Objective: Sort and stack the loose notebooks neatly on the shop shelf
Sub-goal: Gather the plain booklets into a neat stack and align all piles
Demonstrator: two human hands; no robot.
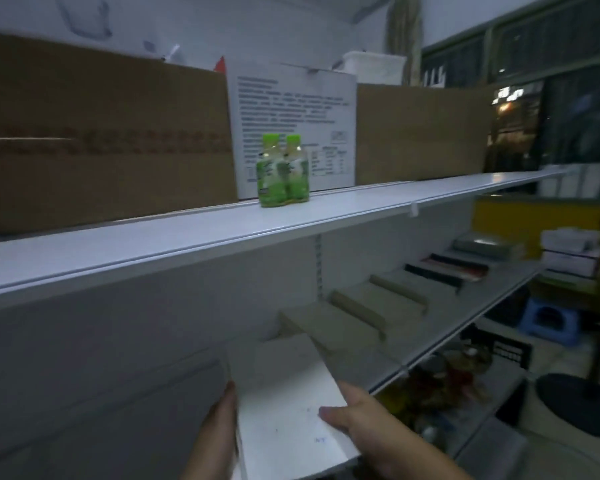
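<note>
I hold a white notebook stack (284,400) between both hands at the bottom centre. My left hand (219,431) presses flat against its left edge. My right hand (364,420) grips its right edge, with the thumb lying on the top cover. The stack sits over the near end of the middle shelf (440,344). Further along this shelf lie several beige notebook piles (357,306), then dark-covered notebooks (447,268) and a grey pile (485,245) at the far end.
The upper shelf (222,230) carries two green bottles (283,171), brown cartons (101,140) and a white printed box (291,112). Below right are a lower shelf with packaged goods (440,382), a black crate (499,344), a blue stool (548,320) and a round black base (579,403).
</note>
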